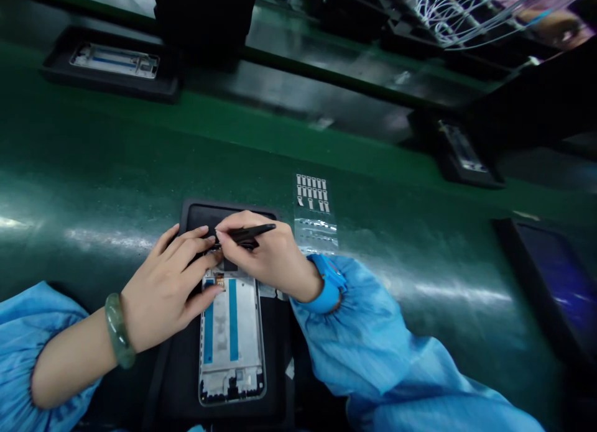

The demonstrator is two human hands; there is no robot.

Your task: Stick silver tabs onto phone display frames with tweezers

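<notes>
Your left hand (163,289) and right hand (265,252) are almost touching above the top part of a black tray (177,382). The right hand pinches black tweezers (247,234), with the tips down near a phone frame (232,357), which lies on the tray at 6 o'clock. The left fingers (191,245) are half open and seem to rest on the frame's top end. Just beside the tray at 1 o'clock, a clear sheet of small metal pieces (313,211) lies on the green bench (298,152); its marks are too small to read. Well apart, a dark tray (112,62) sits at 11 o'clock and another (461,149) at 2 o'clock.
</notes>
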